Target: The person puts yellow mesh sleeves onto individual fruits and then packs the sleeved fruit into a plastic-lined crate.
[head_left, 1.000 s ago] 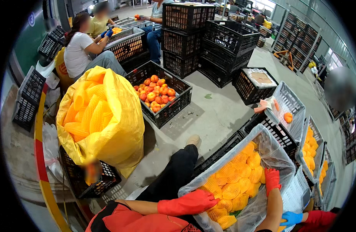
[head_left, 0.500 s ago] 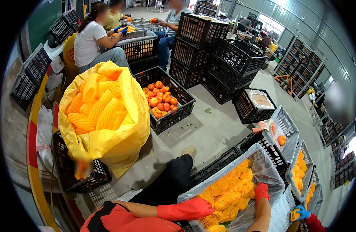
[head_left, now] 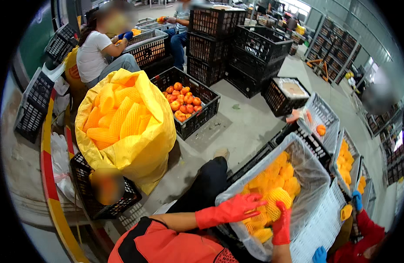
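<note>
My right hand [head_left: 281, 225], in a red rubber glove, grips a peach in a yellow foam net [head_left: 278, 200] and holds it above the crate's contents. To its left my left hand [head_left: 237, 209], gloved the same way, is open with its fingers spread towards that peach. Below both hands stands a crate lined with clear plastic [head_left: 314, 168]. Many netted peaches [head_left: 272, 175] lie heaped in it, mostly along its left side and middle. The underside of the held peach is hidden.
A tall yellow sack [head_left: 153, 144] of foam nets stands at left, beside a black crate of bare peaches [head_left: 210, 109]. Black crates [head_left: 215, 44] are stacked behind. At right, a co-worker's blue-gloved hand [head_left: 357, 199] is near more crates. A seated person [head_left: 94, 57] works at far left.
My right hand has lifted a netted peach from the heap. My left hand has come up off the peaches and spread its fingers. The whole view has shifted slightly.
</note>
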A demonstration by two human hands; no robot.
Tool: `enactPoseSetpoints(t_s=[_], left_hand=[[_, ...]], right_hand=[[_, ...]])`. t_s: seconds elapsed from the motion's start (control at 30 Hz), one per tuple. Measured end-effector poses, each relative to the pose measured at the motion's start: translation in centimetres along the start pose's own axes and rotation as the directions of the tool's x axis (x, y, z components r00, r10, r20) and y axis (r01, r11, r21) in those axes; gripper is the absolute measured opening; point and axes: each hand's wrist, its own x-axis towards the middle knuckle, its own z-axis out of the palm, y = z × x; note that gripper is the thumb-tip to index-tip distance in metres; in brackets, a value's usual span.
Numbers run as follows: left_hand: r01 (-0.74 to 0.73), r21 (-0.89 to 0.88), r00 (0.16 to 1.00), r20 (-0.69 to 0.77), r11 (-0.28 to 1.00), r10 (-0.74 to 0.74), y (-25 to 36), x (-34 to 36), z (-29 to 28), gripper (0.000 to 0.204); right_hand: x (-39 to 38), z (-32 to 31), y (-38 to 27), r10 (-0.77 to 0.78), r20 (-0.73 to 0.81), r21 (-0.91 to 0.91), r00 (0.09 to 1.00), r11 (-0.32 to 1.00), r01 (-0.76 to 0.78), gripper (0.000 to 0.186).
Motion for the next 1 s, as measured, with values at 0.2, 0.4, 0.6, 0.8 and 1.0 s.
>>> enactPoseSetpoints(t_s=[0.2,0.4,0.6,0.8,1.0], left_hand=[[-0.039,-0.155,0.971,-0.238,0.987,0.001,2.0,0.1,1.9,0.068],[-0.112,-0.206,0.965,-0.254,0.972,0.058,4.7,0.3,2.4,0.065],[0.014,-0.482,0.974,-0.190,0.876,-0.120,6.3,-0.2,2.7,0.052],[0.206,-0.609,0.925,-0.134,0.766,-0.356,8.0,0.7,3.4,0.047],[0.043,-0.481,0.971,-0.186,0.875,-0.149,7.4,0.5,3.9,0.057]], right_hand=[[-6.6,6.5,1.8,-0.159,-0.031,0.379,0.987,0.912,0.159,0.065],[-10.8,7.6,-0.4,-0.336,-0.037,0.353,0.941,0.877,0.327,0.085],[-12.1,5.6,0.8,-0.381,-0.014,0.248,0.925,0.894,0.372,0.113],[-11.2,5.8,3.1,-0.542,-0.187,-0.046,0.819,0.838,0.544,0.108],[-12.5,6.3,1.2,-0.435,-0.243,0.459,0.867,0.736,0.498,0.091]])
